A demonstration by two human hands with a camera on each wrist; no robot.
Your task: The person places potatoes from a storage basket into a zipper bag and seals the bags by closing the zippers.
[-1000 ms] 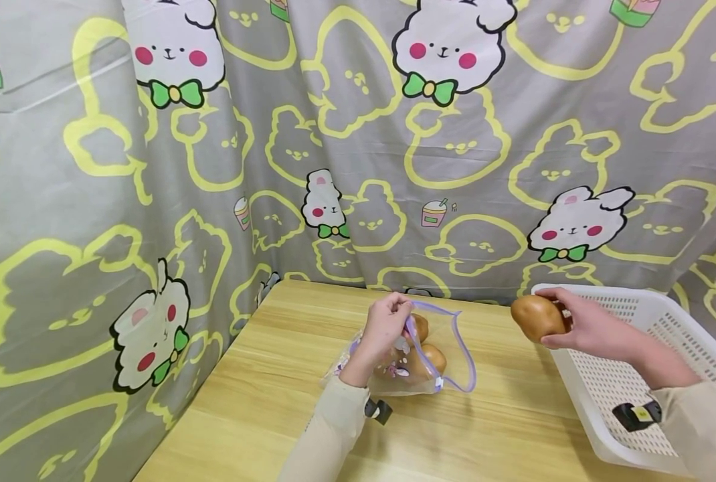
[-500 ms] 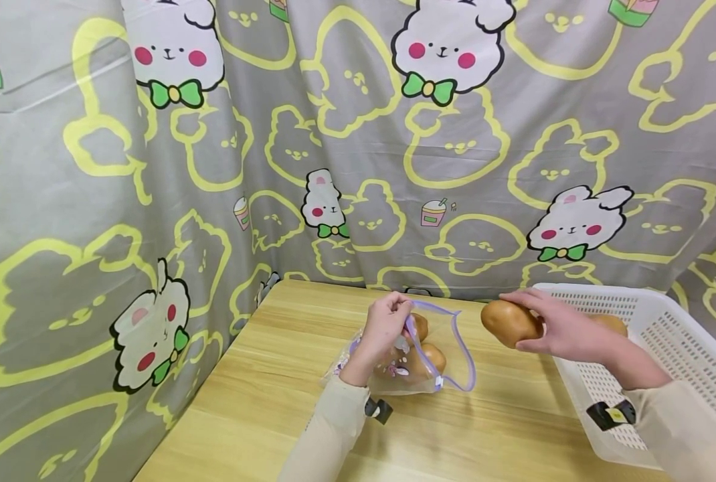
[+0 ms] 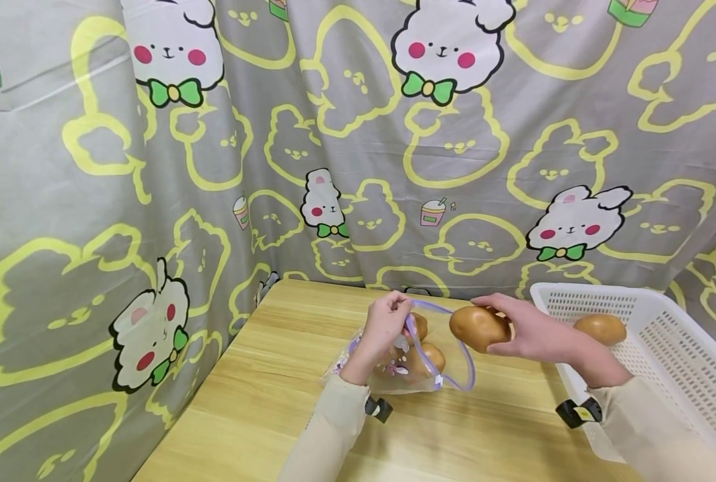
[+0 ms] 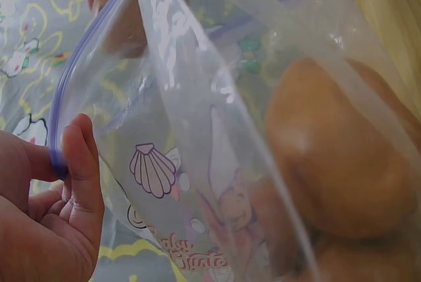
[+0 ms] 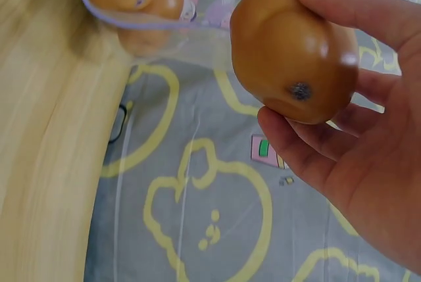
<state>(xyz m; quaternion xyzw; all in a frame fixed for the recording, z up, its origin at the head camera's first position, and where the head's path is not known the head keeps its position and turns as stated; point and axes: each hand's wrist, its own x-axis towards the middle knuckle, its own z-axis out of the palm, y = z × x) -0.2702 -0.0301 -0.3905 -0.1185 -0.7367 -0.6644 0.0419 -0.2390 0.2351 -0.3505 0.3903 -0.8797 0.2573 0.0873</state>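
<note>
My left hand point(image 3: 388, 323) pinches the purple rim of a clear zip bag point(image 3: 463, 361), holding its mouth open. Inside the bag, which lies on the table, are shiny brown potatoes point(image 3: 428, 359); the left wrist view shows one of these potatoes point(image 4: 335, 150) through the plastic, beside a shell print. Thumb and fingers of my right hand point(image 3: 526, 329) grip another smooth, lumpy potato point(image 3: 480, 328), which overlaps the bag's mouth in the head view. A dark spot marks the underside of this held potato point(image 5: 293, 52) in the right wrist view.
To the right stands a white perforated basket point(image 3: 695, 361) with one potato point(image 3: 601, 329) near its far left corner. A grey curtain point(image 3: 382, 147) with cartoon rabbits hangs behind and to the left of the wooden table point(image 3: 261, 395).
My right hand has carried the potato leftward from over the basket's edge to the bag's mouth, uncovering the potato in the basket. My left hand keeps its place on the bag rim.
</note>
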